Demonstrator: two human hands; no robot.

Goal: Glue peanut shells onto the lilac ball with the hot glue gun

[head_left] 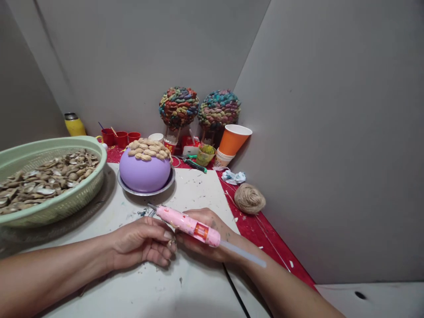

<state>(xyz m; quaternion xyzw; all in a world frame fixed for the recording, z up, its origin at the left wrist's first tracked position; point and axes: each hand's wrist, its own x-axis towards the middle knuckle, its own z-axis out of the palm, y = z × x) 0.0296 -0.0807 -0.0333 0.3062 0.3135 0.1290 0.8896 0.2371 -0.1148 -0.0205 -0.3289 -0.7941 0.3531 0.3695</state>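
My right hand (202, 225) is closed round a pink hot glue gun (188, 225) with a translucent glue stick (245, 254) out of its back end; the nozzle points left. My left hand (152, 243), just left of it, pinches a small brown piece that looks like a peanut shell (171, 243), mostly hidden by the fingers. Beyond the hands, a purple balloon (144, 172) sits in a shallow metal dish (159, 189). Peanuts (149, 149) in their shells cover the balloon's top.
At left stands a green basket (82, 172) of peanut shells (49, 176). Twine (249, 198) lies at right. Along the back are red cups (121, 139), an orange cup (232, 140), pliers (195, 164), a yellow bottle (75, 126) and two colourful balls (179, 108). A black cord (235, 289) trails forward.
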